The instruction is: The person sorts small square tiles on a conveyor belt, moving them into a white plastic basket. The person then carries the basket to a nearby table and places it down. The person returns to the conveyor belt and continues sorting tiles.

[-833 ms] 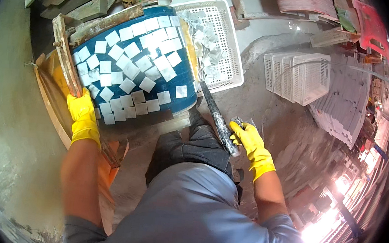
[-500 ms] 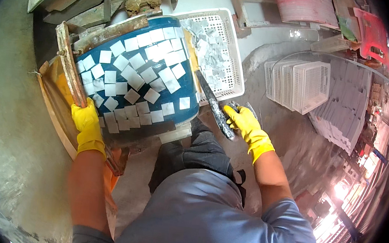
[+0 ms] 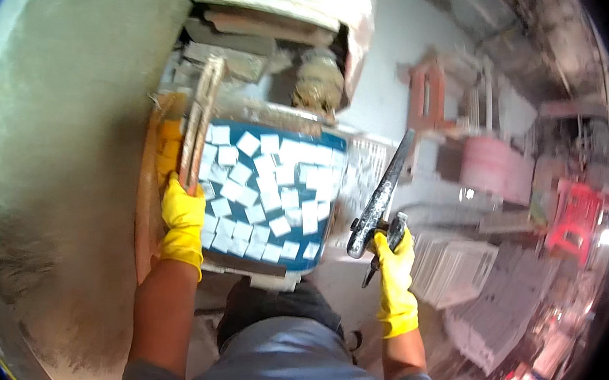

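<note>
In a yellow rubber glove, my left hand (image 3: 184,222) is closed round the near end of a rusty, worn bar (image 3: 199,125), which runs along the left side of a blue board (image 3: 333,142). Many small white square tiles (image 3: 267,194) lie scattered over the board, some touching and some apart. To the right of the board, my gloved right hand (image 3: 396,283) grips a long, dark, white-speckled bar-shaped tool (image 3: 383,190) by its handle. The tool points up and away, over the side of a white perforated basket (image 3: 368,151); its exact kind cannot be made out.
Stacked white crates (image 3: 451,266) stand at the right, beside piled grey sheets (image 3: 502,304). Farther back are a red plastic stool (image 3: 576,220) and a pink stack (image 3: 497,170). A dirt-caked round fitting (image 3: 318,81) sits beyond the board.
My view has turned, so the board appears straighter and lower. My right hand has lifted and swung the tool, which now points away from me. My left hand keeps hold of the rusty bar.
</note>
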Demonstrator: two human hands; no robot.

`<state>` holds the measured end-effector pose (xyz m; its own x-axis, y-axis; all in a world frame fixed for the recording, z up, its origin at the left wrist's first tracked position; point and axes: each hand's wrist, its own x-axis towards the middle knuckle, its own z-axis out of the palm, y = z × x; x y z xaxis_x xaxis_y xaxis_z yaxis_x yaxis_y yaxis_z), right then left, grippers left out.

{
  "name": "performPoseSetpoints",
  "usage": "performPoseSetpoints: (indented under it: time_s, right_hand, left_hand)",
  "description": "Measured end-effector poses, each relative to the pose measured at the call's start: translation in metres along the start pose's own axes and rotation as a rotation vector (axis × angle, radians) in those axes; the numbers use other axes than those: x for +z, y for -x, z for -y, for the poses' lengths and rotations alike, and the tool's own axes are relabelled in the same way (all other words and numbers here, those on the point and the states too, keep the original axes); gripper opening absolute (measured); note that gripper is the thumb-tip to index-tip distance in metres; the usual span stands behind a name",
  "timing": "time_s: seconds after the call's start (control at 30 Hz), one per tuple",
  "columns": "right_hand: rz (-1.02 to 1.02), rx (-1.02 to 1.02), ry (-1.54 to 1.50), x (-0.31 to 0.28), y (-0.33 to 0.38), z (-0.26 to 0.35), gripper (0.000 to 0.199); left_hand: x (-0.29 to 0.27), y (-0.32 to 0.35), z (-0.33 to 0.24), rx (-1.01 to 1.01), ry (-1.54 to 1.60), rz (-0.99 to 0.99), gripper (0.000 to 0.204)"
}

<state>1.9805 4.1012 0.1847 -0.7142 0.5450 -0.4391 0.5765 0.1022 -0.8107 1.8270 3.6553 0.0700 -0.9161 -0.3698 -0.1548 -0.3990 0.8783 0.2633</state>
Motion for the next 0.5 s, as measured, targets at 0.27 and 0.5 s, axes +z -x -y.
performPoseSetpoints:
  time_s: [0.27, 0.5]
  right_hand:
    - [0.211, -0.596, -0.166, 0.108, -0.129, 0.271, 0.036]
    - [0.847, -0.151, -0.884, 0.32, -0.331, 0.443, 0.054]
  left_hand:
    - [-0.01, 0.001, -0.009, -0.072, 0.019, -0.026, 0.073]
    - [-0.024, -0.002, -0.018, -0.145, 0.079, 0.065, 0.075]
